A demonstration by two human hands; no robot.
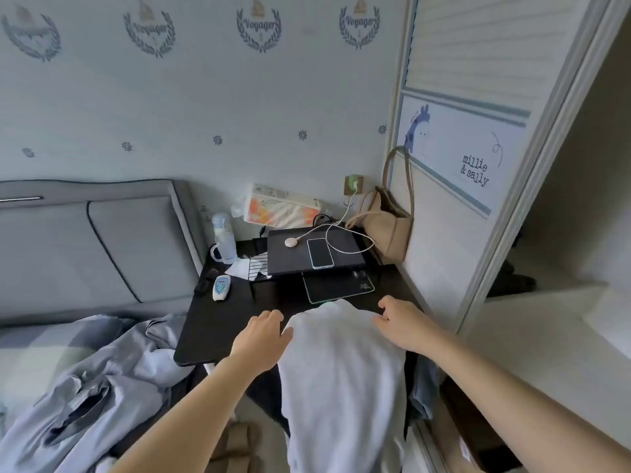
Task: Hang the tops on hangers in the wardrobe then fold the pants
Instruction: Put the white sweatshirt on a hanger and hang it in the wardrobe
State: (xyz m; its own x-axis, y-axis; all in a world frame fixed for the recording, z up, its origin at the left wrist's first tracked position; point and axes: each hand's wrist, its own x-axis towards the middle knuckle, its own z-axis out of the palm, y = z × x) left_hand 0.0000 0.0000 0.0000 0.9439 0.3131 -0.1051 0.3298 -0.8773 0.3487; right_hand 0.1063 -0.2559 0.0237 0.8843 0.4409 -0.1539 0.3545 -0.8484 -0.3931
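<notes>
On the black desk (218,322): white garment (341,363) laid flat for folding.
Left hand (263,332): fingers relaxed, steadying the edge.
Right hand (403,322): fingers loosely curled, grasping nothing.

- Left hand (264,336) and right hand (403,324) rest on either side of a white garment (341,370) draped over the black desk (211,322).
- Phone (320,253) lies on a laptop (293,256).

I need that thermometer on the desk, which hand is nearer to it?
Left. The left hand lies just below and right of the thermometer; the right hand is across the white garment.
</notes>
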